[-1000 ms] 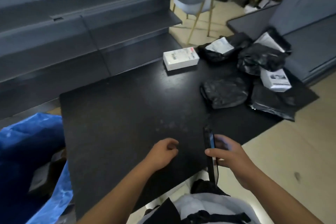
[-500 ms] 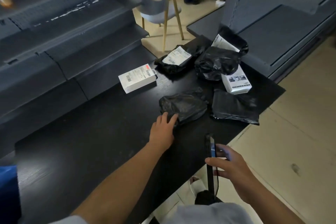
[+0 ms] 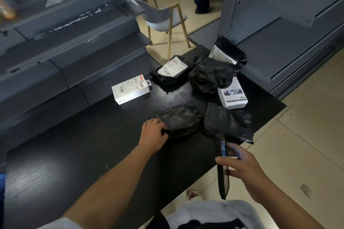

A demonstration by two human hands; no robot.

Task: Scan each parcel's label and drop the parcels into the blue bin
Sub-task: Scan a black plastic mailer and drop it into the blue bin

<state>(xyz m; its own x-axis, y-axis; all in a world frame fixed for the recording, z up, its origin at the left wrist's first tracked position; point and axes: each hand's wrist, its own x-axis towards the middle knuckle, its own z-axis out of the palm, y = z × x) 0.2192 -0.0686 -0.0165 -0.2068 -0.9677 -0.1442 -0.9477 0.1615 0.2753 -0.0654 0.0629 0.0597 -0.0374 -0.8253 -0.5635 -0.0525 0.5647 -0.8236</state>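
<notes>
head view: a matte black wood-grain table (image 3: 78,154) stands on pale beige floor tiles (image 3: 307,145), between grey pegboard metal shelving (image 3: 55,29) and a grey chair with wooden legs (image 3: 163,18). the left hand (image 3: 153,136) grips the near edge of a crumpled black plastic parcel (image 3: 179,120) lying on the table. the right hand (image 3: 243,169) holds a slim dark handheld scanner (image 3: 222,163) upright. a white labelled box (image 3: 131,89) lies farther back, other black parcels beside it.

Bare black wood-grain desk (image 3: 74,154) lies open on the near left. Crinkled black plastic parcels (image 3: 210,74) and a white cardboard box (image 3: 130,89) crowd the far right, with grey metal shelving (image 3: 55,52) walling the left edge.
</notes>
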